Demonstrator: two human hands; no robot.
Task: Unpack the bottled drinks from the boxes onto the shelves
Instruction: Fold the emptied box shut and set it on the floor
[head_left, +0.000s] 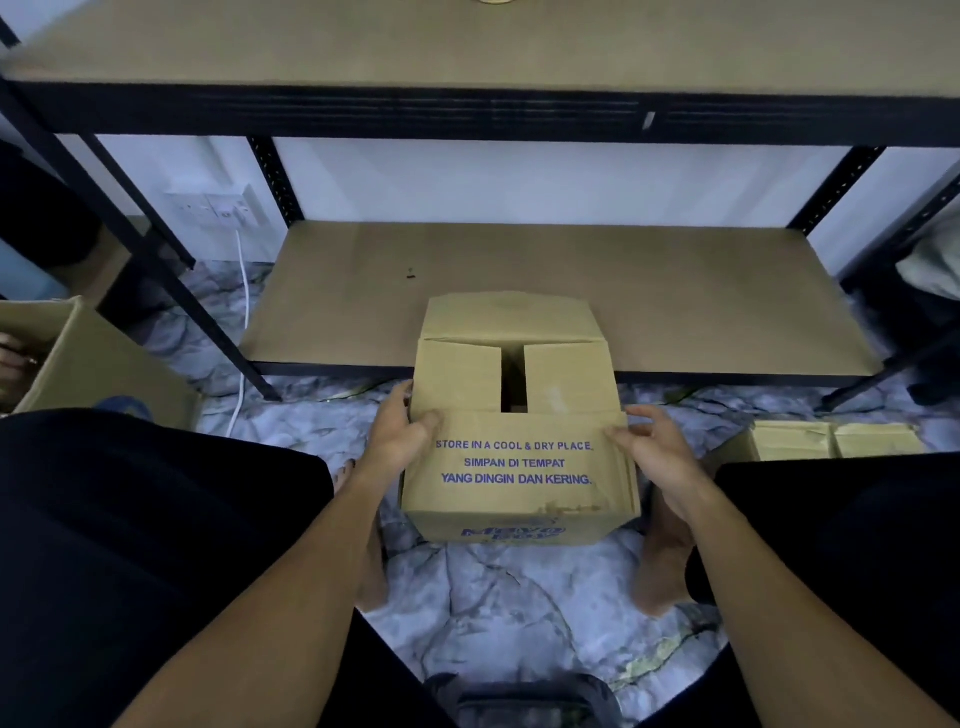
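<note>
A brown cardboard box (514, 467) with purple print stands on the marble-patterned floor between my knees, just in front of the low shelf (571, 291). Its far flap stands up, the two side flaps lie folded in with a dark gap between them, and the near flap folds toward me. My left hand (400, 431) grips the near flap's left corner, thumb on top. My right hand (654, 447) pinches the flap's right corner. No bottles show through the gap.
An upper shelf board (467, 47) spans the top on black metal uprights. Another open box (98, 364) sits at the left with someone's hand at its edge. A flattened box (831, 439) lies at the right. A white cable (244, 332) hangs from a wall socket.
</note>
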